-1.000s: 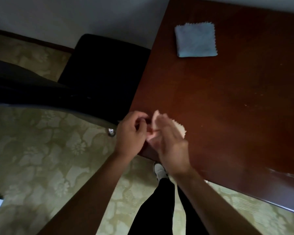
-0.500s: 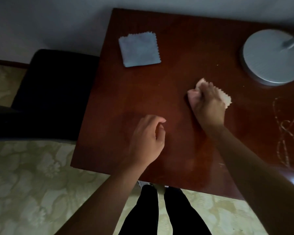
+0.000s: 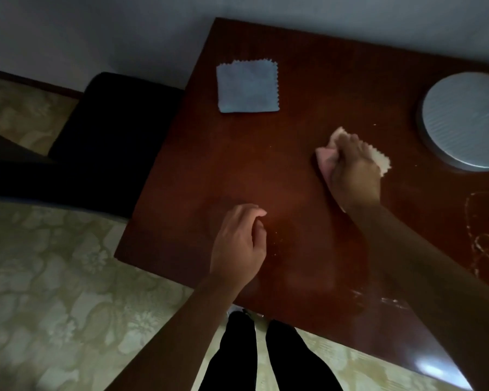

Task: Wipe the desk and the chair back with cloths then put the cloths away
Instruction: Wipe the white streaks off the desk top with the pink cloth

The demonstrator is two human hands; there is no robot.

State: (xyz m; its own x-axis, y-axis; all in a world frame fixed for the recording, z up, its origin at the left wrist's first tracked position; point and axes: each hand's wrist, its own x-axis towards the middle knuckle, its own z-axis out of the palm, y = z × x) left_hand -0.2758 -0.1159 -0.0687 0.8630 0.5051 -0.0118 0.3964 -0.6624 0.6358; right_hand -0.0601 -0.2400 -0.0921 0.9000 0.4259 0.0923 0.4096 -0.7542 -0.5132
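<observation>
No text, label, brand, number or sign can be read anywhere in this dim view.
</observation>
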